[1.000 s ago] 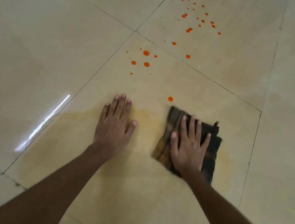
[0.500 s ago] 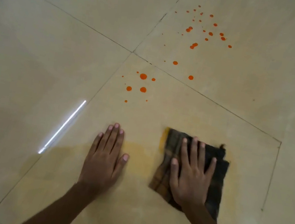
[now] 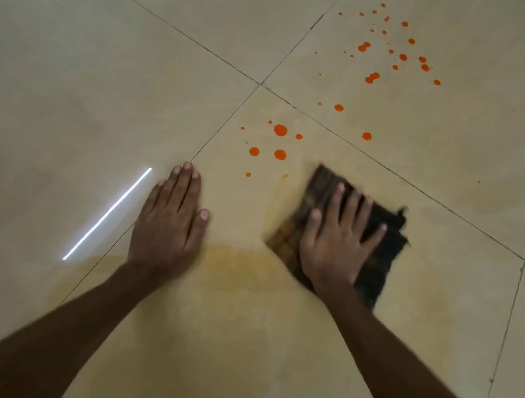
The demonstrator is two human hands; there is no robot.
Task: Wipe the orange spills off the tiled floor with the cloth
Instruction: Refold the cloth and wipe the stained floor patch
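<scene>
Quick count: two hands, left hand (image 3: 168, 224) and right hand (image 3: 336, 246). One cloth (image 3: 378, 267). The orange spills come in two lots. The near bunch (image 3: 280, 129), dead ahead at 12 o'clock, has about eight drops, three of them big. The far bunch (image 3: 403, 57), up at 1 o'clock, has roughly two dozen, many too tiny to count properly. On the tiled floor (image 3: 68, 62), four tiles meet at one corner, with more off at 3 o'clock. One white light streak (image 3: 107, 214) at 9 o'clock.

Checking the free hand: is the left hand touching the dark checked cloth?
No, the left hand lies flat on bare beige tile, apart from the dark checked cloth.
</scene>
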